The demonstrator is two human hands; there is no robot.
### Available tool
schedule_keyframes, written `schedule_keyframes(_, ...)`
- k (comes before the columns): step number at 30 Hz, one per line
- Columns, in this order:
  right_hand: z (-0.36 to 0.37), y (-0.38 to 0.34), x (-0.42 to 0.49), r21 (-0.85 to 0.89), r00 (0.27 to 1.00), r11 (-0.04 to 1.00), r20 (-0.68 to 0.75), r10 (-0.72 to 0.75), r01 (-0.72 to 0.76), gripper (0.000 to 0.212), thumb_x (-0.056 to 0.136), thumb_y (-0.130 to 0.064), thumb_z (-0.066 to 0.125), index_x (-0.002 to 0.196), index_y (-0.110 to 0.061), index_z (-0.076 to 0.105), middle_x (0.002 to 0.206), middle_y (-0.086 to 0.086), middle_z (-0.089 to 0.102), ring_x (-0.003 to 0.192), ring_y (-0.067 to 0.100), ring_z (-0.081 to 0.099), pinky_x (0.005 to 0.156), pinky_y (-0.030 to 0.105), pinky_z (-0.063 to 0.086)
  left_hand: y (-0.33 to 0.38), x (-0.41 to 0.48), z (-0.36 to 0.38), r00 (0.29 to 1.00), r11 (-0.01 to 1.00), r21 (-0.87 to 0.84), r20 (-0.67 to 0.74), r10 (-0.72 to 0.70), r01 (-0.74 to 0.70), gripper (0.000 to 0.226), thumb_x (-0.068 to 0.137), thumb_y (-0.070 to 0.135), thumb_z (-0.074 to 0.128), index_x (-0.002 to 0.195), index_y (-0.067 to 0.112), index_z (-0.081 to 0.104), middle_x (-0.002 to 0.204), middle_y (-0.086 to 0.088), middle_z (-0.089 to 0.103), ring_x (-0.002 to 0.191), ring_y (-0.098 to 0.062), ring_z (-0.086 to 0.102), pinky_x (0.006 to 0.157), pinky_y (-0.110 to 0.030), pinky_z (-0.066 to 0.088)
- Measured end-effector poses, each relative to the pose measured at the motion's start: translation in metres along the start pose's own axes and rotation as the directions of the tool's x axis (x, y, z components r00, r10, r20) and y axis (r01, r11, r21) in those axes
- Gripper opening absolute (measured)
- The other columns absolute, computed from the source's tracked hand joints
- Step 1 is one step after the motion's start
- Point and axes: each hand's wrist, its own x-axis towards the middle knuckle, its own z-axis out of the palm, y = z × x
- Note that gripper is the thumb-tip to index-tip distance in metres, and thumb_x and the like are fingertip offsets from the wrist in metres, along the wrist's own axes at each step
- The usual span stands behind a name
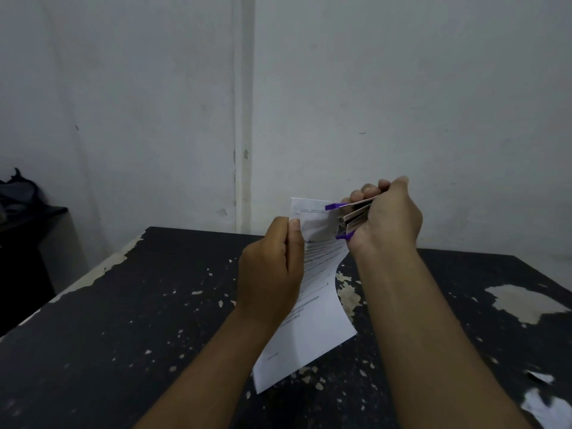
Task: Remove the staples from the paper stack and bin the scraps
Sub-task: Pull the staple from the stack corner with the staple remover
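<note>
A white printed paper stack (312, 308) is held up above the black table (139, 320), its lower end curling down toward the tabletop. My left hand (272, 270) pinches the stack's upper left edge between thumb and fingers. My right hand (383, 215) grips a small purple and metal stapler (349, 218), whose jaws point left at the paper's top right corner. No staple can be made out at this size.
The table's black paint is chipped, with pale patches at the right (523, 301). Torn paper scraps (544, 400) lie at the table's near right corner. A dark side table with a bag (18, 193) stands at the far left. A white wall rises behind.
</note>
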Motion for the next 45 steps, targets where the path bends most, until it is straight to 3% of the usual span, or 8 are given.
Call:
schedule_keyframes(5,-0.003,0.002,-0.006,-0.225,0.987,0.965,0.116,-0.107,0.131,0.031,0.102,-0.032,0.048,0.081,-0.011,0.055,0.047,-0.002,0.047,0.038,0.013,0.044,0.042,0.024,0.044,0.006,0.006,0.0,0.999,0.992,-0.117,-0.03,-0.045,0.041,0.034,0.102,0.021,0.045,0.069,0.014,0.051,0.053,-0.002,0.051,0.045,-0.02,0.047,0.036,-0.029,0.036)
schedule_keyframes(10,-0.011,0.003,-0.013,-0.633,0.886,0.688,0.462,-0.032,0.355,0.024,0.096,-0.033,0.062,0.089,-0.011,0.069,0.045,-0.009,0.049,0.039,0.007,0.046,0.042,0.023,0.041,0.007,0.012,-0.002,0.998,0.991,-0.119,-0.031,-0.059,0.055,0.033,0.104,0.018,0.045,0.071,0.018,0.049,0.054,0.007,0.047,0.052,-0.02,0.05,0.038,-0.017,0.034)
schedule_keyframes(14,-0.014,0.0,-0.014,-0.694,0.807,0.573,0.584,0.093,0.436,0.03,0.086,-0.035,0.075,0.087,-0.006,0.07,0.044,-0.007,0.055,0.034,0.008,0.045,0.038,0.021,0.039,0.006,0.013,-0.003,0.999,0.99,-0.13,0.007,-0.048,0.049,0.029,0.103,0.023,0.043,0.075,0.021,0.048,0.056,0.015,0.043,0.049,-0.012,0.048,0.041,-0.011,0.033)
schedule_keyframes(18,-0.017,-0.002,-0.009,-0.689,0.751,0.513,0.649,0.124,0.511,0.033,0.079,-0.035,0.081,0.085,-0.007,0.065,0.049,-0.002,0.059,0.034,0.011,0.043,0.037,0.02,0.038,0.002,0.013,-0.004,0.999,0.994,-0.099,0.035,-0.032,0.036,0.03,0.104,0.02,0.043,0.076,0.013,0.054,0.056,0.003,0.049,0.047,-0.018,0.049,0.04,-0.027,0.04)
schedule_keyframes(28,-0.031,0.005,0.007,-0.603,0.682,0.679,0.702,0.203,0.418,0.018,0.09,-0.023,0.071,0.091,-0.007,0.062,0.045,-0.003,0.048,0.035,0.013,0.038,0.042,0.025,0.037,0.009,0.017,-0.004,1.0,0.986,-0.166,0.008,-0.017,0.018,0.017,0.102,0.023,0.05,0.098,0.014,0.064,0.07,0.001,0.064,0.062,-0.019,0.062,0.05,-0.029,0.05)
schedule_keyframes(32,-0.033,0.011,0.007,-0.603,0.694,0.697,0.689,0.208,0.39,0.012,0.094,-0.023,0.066,0.092,-0.011,0.062,0.044,-0.007,0.047,0.034,0.011,0.038,0.041,0.024,0.037,0.01,0.019,-0.003,0.999,0.988,-0.154,-0.032,-0.04,0.034,0.021,0.101,0.029,0.051,0.089,0.017,0.063,0.067,0.002,0.063,0.061,-0.02,0.062,0.048,-0.03,0.049)
schedule_keyframes(39,-0.033,0.018,0.006,-0.578,0.831,0.766,0.545,0.108,0.28,0.017,0.101,-0.025,0.052,0.099,-0.011,0.062,0.049,-0.005,0.042,0.04,0.011,0.039,0.042,0.025,0.038,0.004,0.012,0.0,1.0,0.997,-0.077,0.0,-0.015,0.015,0.026,0.101,0.025,0.051,0.089,0.008,0.065,0.071,-0.002,0.066,0.061,-0.016,0.064,0.05,-0.034,0.051)
schedule_keyframes(45,-0.034,0.017,0.009,-0.336,0.939,0.94,0.338,0.071,0.05,0.016,0.101,-0.02,0.053,0.104,-0.006,0.06,0.051,-0.003,0.039,0.04,0.009,0.039,0.04,0.024,0.039,0.0,0.003,0.001,0.997,0.998,-0.037,0.057,0.048,-0.046,0.017,0.101,0.02,0.055,0.095,0.008,0.066,0.074,-0.003,0.067,0.058,-0.012,0.062,0.048,-0.031,0.052)
